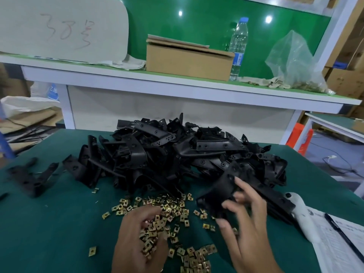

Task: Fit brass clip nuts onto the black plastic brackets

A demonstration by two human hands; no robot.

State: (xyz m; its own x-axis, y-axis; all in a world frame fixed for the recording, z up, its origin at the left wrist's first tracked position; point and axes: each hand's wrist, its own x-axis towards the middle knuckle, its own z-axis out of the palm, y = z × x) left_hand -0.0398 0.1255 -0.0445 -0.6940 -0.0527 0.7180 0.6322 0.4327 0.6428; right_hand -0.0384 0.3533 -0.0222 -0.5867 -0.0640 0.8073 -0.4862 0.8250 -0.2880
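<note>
Head view: right hand (248, 217) is grasping a black bracket (216, 196); left hand (136, 239) is cupping brass clip nuts (151, 233), fingers curled.

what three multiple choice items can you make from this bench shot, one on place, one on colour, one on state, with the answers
1. Where does the water bottle stand?
A. on the raised shelf, right of the cardboard box
B. on the green mat beside the nuts
C. inside the plastic bag

2. What colour is the pile of brackets?
A. white
B. black
C. orange

3. What is the right hand doing?
A. resting flat on the paper form
B. holding a black bracket
C. lifting the bottle

Answers:
1 A: the water bottle stands upright on the shelf just right of the cardboard box.
2 B: the pile of brackets is black all through.
3 B: the right hand has its fingers round a black bracket, while the left hand cups a heap of brass nuts.
</note>
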